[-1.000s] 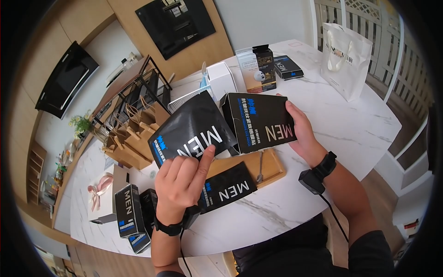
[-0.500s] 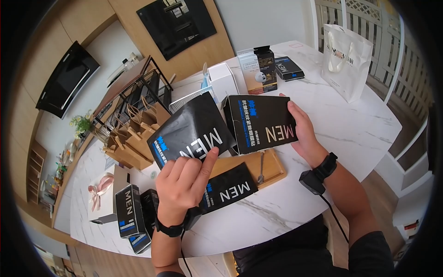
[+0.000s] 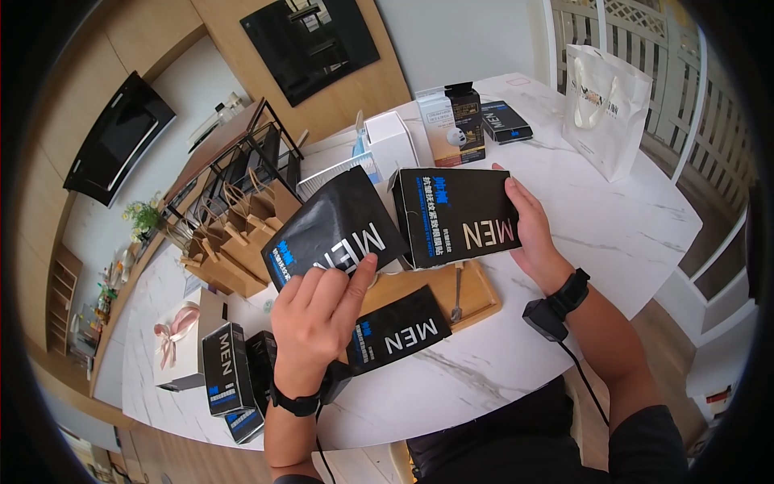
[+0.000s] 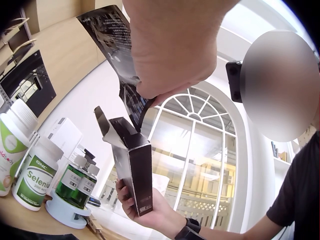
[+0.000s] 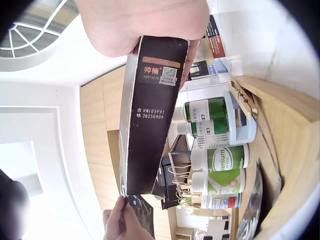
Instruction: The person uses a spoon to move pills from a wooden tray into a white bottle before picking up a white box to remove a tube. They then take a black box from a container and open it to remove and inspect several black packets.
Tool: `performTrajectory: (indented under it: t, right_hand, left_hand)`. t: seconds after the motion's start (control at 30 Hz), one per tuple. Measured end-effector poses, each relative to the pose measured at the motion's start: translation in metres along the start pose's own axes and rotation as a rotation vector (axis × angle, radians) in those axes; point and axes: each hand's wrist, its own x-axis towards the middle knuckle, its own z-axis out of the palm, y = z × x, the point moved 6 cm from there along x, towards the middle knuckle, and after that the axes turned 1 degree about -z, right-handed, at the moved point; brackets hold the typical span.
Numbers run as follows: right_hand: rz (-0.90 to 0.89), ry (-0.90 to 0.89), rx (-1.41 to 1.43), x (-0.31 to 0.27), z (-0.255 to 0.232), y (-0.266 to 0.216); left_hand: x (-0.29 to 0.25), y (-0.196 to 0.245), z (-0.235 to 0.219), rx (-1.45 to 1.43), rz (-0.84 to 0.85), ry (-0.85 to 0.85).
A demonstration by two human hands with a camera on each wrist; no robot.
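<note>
The left hand pinches a black MEN pouch by its lower edge, index finger extended over the lettering. Around the end of a black MEN box curls the right hand. The box's end flap stands open in the left wrist view, toward the pouch, which is held just above it. In the right wrist view the box shows its narrow printed side. Below both hands, another black MEN pouch lies partly on a wooden tray beside a small metal spoon.
Several paper bags, a ribboned white box and black boxes stand at the left. Behind are a white container, an upright box, a flat black box and a white bag. Bottles stand low in the left wrist view.
The pouch has tilted and shifted slightly in the left hand. The box and the right hand have moved a little to the right and down; both grips stay the same.
</note>
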Motion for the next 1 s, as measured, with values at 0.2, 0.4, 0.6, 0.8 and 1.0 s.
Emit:
performTrajectory:
  t: [0.2,0.4,0.6,0.8,1.0]
  right_hand:
    - [0.007,0.005,-0.005,-0.002,0.003,-0.001]
    - [0.011,-0.020,0.018,0.000,0.003,0.002]
    - [0.037,-0.025,-0.028,-0.001,0.001,0.005]
    - [0.052,0.001,0.049,-0.001,0.002,0.006]
    - [0.070,-0.004,0.063,0.000,0.000,0.009]
  left_hand:
    - [0.002,0.004,0.001,-0.045,-0.010,-0.013]
    - [-0.002,0.008,0.005,-0.137,0.060,-0.084]
    - [-0.002,0.005,0.007,-0.186,0.099,-0.111]
    - [-0.004,-0.002,0.010,-0.230,0.052,-0.086]
    - [-0.007,-0.003,0.010,-0.228,0.071,-0.069]
